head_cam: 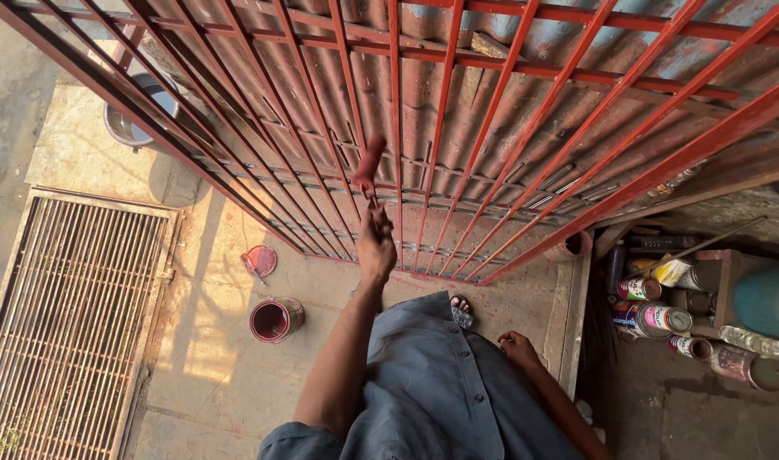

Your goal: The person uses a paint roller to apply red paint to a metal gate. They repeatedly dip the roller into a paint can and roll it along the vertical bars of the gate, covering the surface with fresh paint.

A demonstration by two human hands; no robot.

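My left hand (pixel 376 243) is raised and grips the handle of a small paint roller (pixel 369 162), whose red sleeve rests against a vertical bar of the red metal grille (pixel 492 111). My right hand (pixel 519 347) hangs loosely by my hip, holding nothing, fingers slightly curled. An open tin of red paint (pixel 275 319) stands on the concrete floor to my lower left, and its lid (pixel 259 260) lies nearby with a stick across it. My sandalled foot (pixel 461 311) shows below the grille.
A rusty floor grate (pixel 66 315) lies at the left. A metal basin (pixel 138 111) sits behind the grille at top left. Several paint cans (pixel 662 319) and bottles crowd a recess at the right, past a concrete kerb (pixel 572 315). Corrugated sheeting backs the grille.
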